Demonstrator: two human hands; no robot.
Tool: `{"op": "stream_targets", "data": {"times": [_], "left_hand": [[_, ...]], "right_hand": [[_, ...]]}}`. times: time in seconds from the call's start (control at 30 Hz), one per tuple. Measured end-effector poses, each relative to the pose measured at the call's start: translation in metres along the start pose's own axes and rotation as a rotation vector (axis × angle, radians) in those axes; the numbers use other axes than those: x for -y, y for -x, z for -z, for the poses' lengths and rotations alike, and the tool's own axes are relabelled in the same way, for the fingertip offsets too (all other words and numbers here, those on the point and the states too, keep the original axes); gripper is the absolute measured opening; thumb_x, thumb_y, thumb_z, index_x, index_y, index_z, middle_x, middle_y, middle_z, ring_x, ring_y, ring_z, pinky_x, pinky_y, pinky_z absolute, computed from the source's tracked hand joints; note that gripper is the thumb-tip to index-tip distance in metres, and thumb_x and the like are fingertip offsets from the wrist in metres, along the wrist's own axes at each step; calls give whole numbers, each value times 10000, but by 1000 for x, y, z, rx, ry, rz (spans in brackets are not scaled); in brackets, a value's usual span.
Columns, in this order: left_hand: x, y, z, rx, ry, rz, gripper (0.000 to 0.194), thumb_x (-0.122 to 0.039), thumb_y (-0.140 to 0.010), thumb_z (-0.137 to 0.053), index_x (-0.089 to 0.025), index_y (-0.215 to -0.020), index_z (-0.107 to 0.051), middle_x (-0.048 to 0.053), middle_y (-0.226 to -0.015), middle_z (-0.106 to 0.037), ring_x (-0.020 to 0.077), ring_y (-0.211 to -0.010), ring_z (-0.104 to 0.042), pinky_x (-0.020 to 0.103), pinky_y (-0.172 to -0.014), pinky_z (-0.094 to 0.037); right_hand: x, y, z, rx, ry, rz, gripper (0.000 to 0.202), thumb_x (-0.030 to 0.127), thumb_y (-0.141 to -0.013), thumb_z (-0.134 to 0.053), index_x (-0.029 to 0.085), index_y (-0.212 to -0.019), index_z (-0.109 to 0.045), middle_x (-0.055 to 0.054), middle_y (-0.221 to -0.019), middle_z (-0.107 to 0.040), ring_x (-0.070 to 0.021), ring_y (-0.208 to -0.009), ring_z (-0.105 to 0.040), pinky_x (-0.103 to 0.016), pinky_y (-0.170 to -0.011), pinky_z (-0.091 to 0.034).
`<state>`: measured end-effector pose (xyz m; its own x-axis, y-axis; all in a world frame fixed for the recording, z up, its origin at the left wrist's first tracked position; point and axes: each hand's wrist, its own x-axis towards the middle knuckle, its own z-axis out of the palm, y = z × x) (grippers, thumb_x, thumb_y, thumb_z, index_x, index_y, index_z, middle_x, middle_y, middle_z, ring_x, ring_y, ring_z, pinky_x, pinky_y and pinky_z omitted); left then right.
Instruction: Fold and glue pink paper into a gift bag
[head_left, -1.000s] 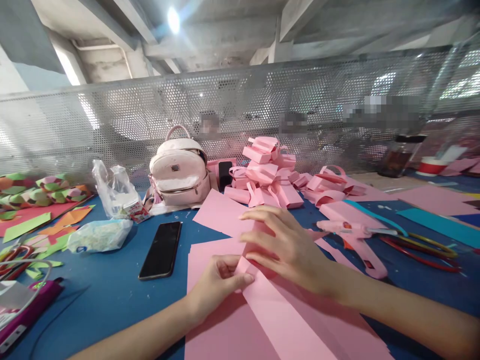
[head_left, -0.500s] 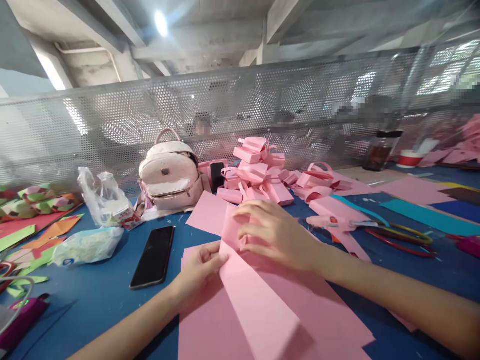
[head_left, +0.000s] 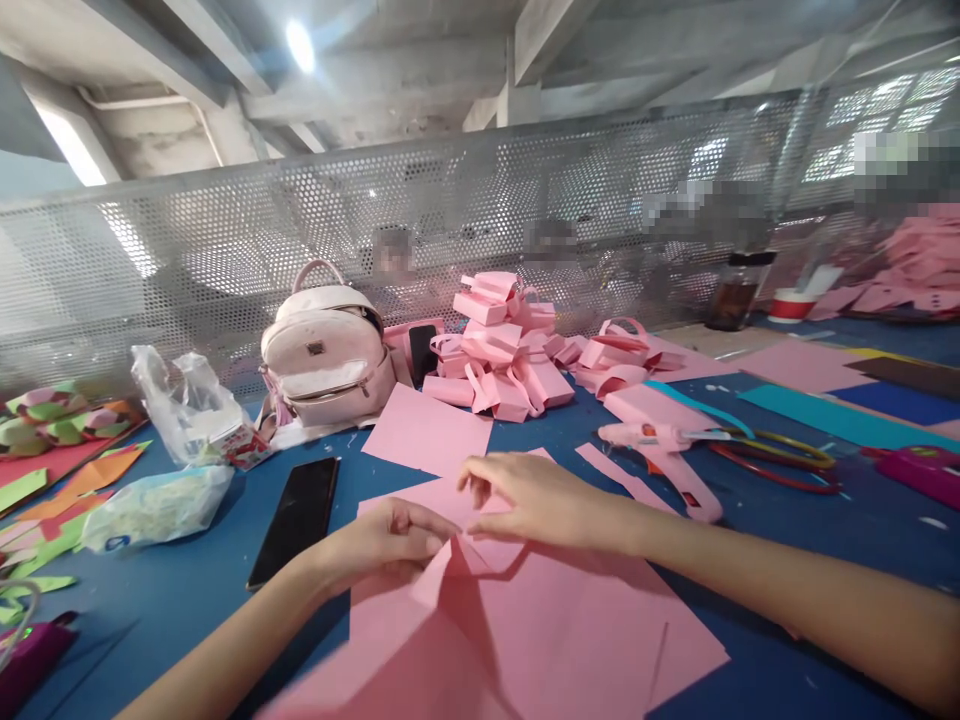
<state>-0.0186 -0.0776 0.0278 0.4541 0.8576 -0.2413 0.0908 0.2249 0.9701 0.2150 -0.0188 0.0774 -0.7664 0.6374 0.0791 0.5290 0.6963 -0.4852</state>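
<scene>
A folded piece of pink paper is tilted up over a stack of flat pink sheets. My left hand is closed on its far end, thumb against the paper. From the other side, my right hand grips the same end with bent fingers and thumb; part of that grip is hidden. Behind my hands lies a single pink sheet. To the right of my right hand rests a pink glue gun.
A black phone lies left of the stack, near plastic bags. Behind stand a pale pink backpack and a pile of folded pink paper pieces. Scissors and teal paper strips lie right. A perforated metal screen rises behind.
The folded paper has swung so its near end points to the lower left. Both hands have come lower and closer together around its far end. The view has shifted slightly right.
</scene>
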Motion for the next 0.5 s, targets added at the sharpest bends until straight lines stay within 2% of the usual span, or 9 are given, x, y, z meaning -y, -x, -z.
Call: {"op": "stream_targets", "data": {"times": [0.03,0.1,0.2,0.33,0.5], "left_hand": [[0,-1,0,27,11,17,361,-344,-806,-795,-101,-1064,-726,55,-810,-733,131,-649,-667,254,-645,-543],[0,-4,-2,89,68,35,404,-346,-791,-804,-96,-1098,-723,132,-941,-761,182,-734,-719,271,-671,-556],[-1,-6,-4,135,142,28,398,-331,-825,-767,-90,-1135,-703,222,-1106,-733,280,-894,-754,320,-719,-584],[-1,-5,-5,126,163,28,336,-292,-853,-735,-85,-1116,-709,212,-1057,-749,281,-895,-762,307,-715,-592],[6,-9,-4,109,175,9,357,-351,-875,-712,-75,-1101,-704,223,-1055,-746,285,-875,-762,342,-733,-594]], "right_hand": [[0,0,-2,56,-22,-21,241,346,-780,-731,225,-984,-692,2,-873,-719,-184,-777,-644,-253,-630,-413],[-3,0,-7,166,-76,-28,144,321,-761,-733,217,-859,-718,24,-744,-679,-146,-662,-585,-231,-552,-339],[-10,-1,-14,276,-166,5,99,283,-773,-706,201,-811,-744,32,-700,-653,-119,-628,-544,-219,-541,-318],[-14,-2,-17,360,-237,19,199,369,-821,-683,187,-814,-761,34,-692,-656,-113,-639,-554,-208,-554,-348],[-17,-2,-17,484,-401,35,167,311,-732,-752,170,-820,-771,26,-709,-673,-118,-649,-560,-209,-580,-371]]}}
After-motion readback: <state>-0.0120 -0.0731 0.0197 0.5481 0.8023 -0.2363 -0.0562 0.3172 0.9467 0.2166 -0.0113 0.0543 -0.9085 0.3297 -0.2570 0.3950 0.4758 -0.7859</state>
